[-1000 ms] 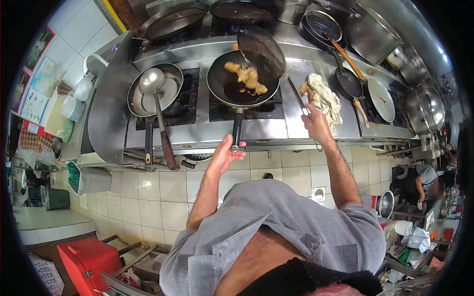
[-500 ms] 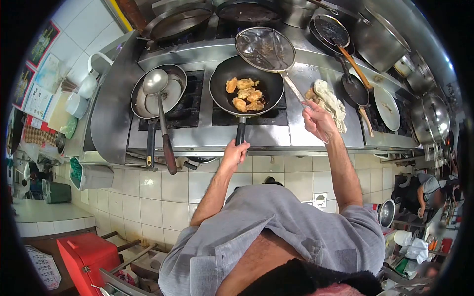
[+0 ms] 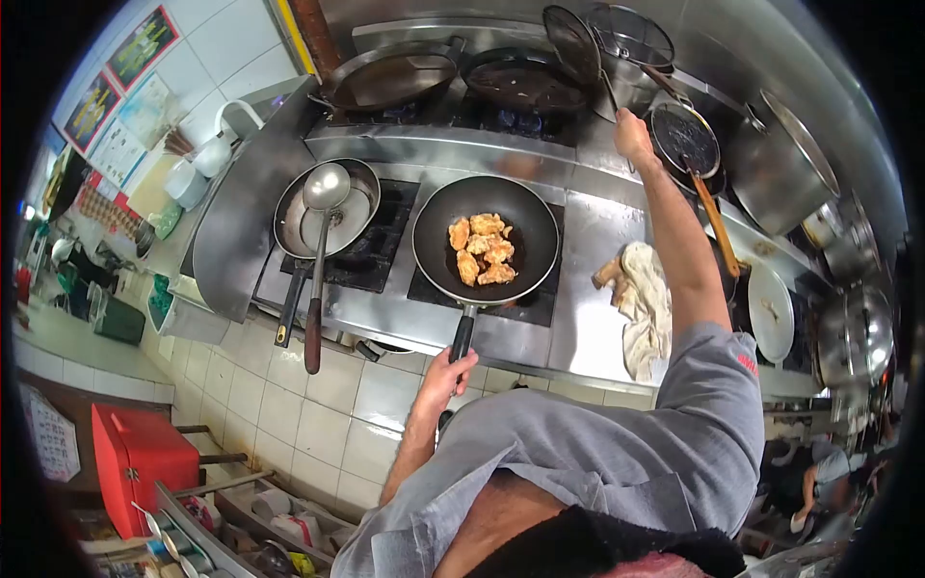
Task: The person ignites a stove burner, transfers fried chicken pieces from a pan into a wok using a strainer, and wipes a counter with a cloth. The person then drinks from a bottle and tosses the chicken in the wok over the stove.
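Note:
My left hand [image 3: 448, 374] is closed around the handle of a black frying pan [image 3: 532, 217] on the front burner. Inside the pan lie several golden-brown fried pieces [image 3: 484, 246] with some dark liquid beside them. At the back right, my right hand [image 3: 633, 137] grips the handle of a round mesh strainer [image 3: 571, 43], which is tilted up near a metal pot [image 3: 628, 89]. A crumpled cream cloth [image 3: 644, 308] lies on the steel counter, below my right forearm.
Left of the pan, a ladle [image 3: 326, 188] rests in another frying pan [image 3: 287, 231]. Two dark pans [image 3: 390, 82] sit on the back burners. On the right are another strainer [image 3: 684, 140], a tall pot [image 3: 780, 164] and an oval white dish [image 3: 771, 313]. A person [image 3: 809, 477] bends at far right.
My right hand has carried the strainer from above the pan's edge to the back right, stretching the arm forward. My left hand keeps hold of the pan handle. The camera view has shifted.

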